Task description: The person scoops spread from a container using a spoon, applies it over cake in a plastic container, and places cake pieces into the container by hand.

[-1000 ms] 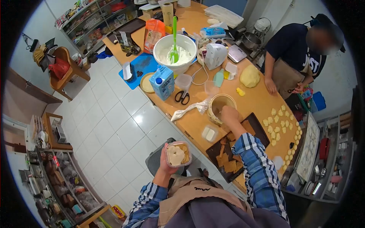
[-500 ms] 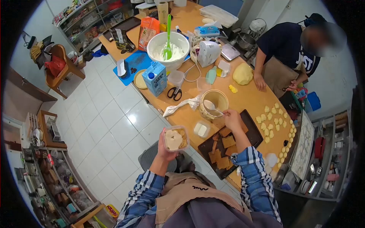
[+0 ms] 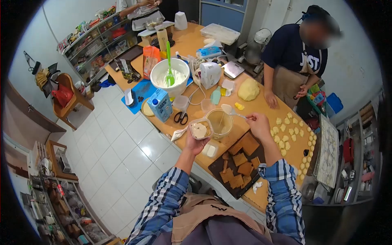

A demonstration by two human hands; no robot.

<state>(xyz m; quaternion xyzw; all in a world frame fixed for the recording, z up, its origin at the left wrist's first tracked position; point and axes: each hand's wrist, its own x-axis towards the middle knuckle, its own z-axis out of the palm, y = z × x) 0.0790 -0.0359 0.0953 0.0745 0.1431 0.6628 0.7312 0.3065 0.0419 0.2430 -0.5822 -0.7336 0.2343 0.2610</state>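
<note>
My left hand [image 3: 195, 145] holds a clear plastic cup [image 3: 201, 130] with pale cream over brown crumbs, close to the left side of a round tub [image 3: 231, 131]. In my right hand [image 3: 258, 125] is a spoon [image 3: 239, 115]. Its bowl carries pale cream above the tub's rim, and a thin strand seems to hang below it. Partly under my left hand stands a small container with white contents [image 3: 210, 150]. Below my right hand lies a dark baking tray [image 3: 219, 165] with brown cake pieces [image 3: 239, 159].
Left are scissors [image 3: 181, 118], a blue carton [image 3: 160, 106], a piping bag [image 3: 179, 134] and a mixing bowl [image 3: 157, 79] with a green spatula [image 3: 169, 75]. Dough [image 3: 248, 90] and several small dough pieces [image 3: 285, 139] lie right. A co-worker [image 3: 281, 53] stands right; another person [image 3: 143, 16] is behind.
My left hand has brought the cup up and right, beside the tub. The spoon has risen out of the tub with cream on it. The view has tilted up, showing the person behind.
</note>
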